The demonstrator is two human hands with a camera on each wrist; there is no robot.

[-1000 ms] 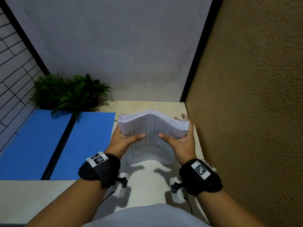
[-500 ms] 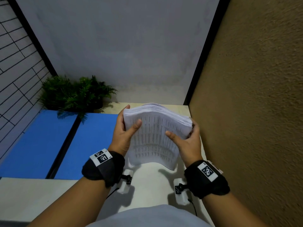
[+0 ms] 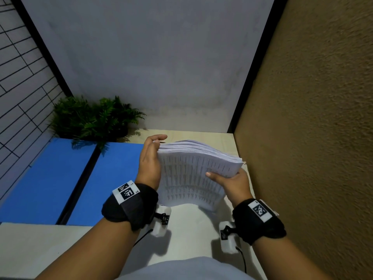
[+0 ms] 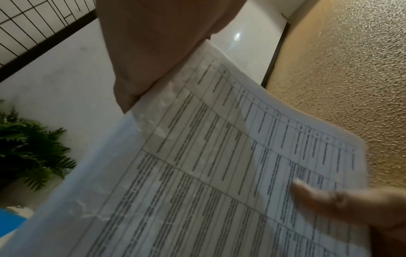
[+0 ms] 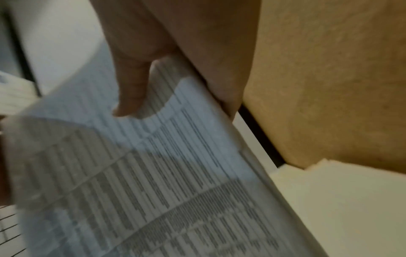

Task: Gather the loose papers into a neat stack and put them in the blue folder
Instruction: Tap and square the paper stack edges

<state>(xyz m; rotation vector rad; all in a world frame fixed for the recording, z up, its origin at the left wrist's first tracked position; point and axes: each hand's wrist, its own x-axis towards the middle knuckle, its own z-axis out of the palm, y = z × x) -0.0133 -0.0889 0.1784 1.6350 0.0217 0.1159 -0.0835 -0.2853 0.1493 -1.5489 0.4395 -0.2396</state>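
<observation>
A thick stack of printed papers (image 3: 191, 172) stands upright on its lower edge over the table, bowed and tilted down to the right. My left hand (image 3: 150, 160) lies flat against the stack's left edge, fingertips reaching past the top corner. My right hand (image 3: 228, 180) grips the right edge, thumb on the front sheet and fingers hidden behind. The left wrist view shows the printed tables of the stack (image 4: 219, 173) with my palm at its edge. In the blurred right wrist view my thumb rests on the stack (image 5: 153, 173). The blue folder (image 3: 113, 178) lies open and flat to the left.
A green fern plant (image 3: 90, 118) sits at the back left, overhanging the folder's far edge. A rough brown wall (image 3: 302, 138) stands close on the right and a grey wall behind. The pale table (image 3: 191, 229) shows bare in front of the stack.
My left thumb has come off the front sheet and the hand now lies flat on the stack's left edge. The stack has tilted, its right side lower, and my right hand has dropped with it.
</observation>
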